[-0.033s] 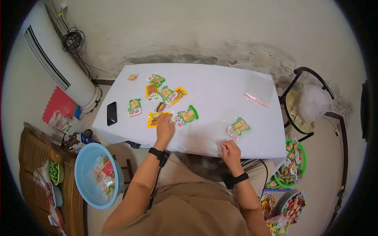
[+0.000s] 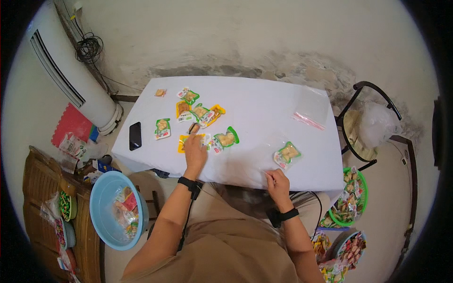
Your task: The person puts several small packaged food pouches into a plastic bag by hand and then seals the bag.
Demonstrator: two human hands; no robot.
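Note:
My left hand [image 2: 195,153] reaches over the white-covered table, its fingertips at a small brown packaged snack [image 2: 194,128]; whether they grip it I cannot tell. Under and beside that hand lies a yellow snack packet [image 2: 182,143], partly hidden. Just to its right is a green-and-white snack packet [image 2: 226,138]. At the table's near edge, my right hand [image 2: 277,183] is closed in a pinch on the edge of a clear plastic bag [image 2: 273,140]. A green-edged snack packet [image 2: 289,152] lies within the bag's outline.
More packets [image 2: 200,111] lie farther back, near a phone [image 2: 135,136] on the left. Flat clear bags [image 2: 309,108] rest at the back right. A blue tub [image 2: 96,207] stands at left; a green basket [image 2: 364,193] and a black-framed chair [image 2: 348,113] stand at right.
My left hand has shifted slightly, its fingers extending from the yellow packet toward the small brown snack. My right hand keeps its place at the bag's edge.

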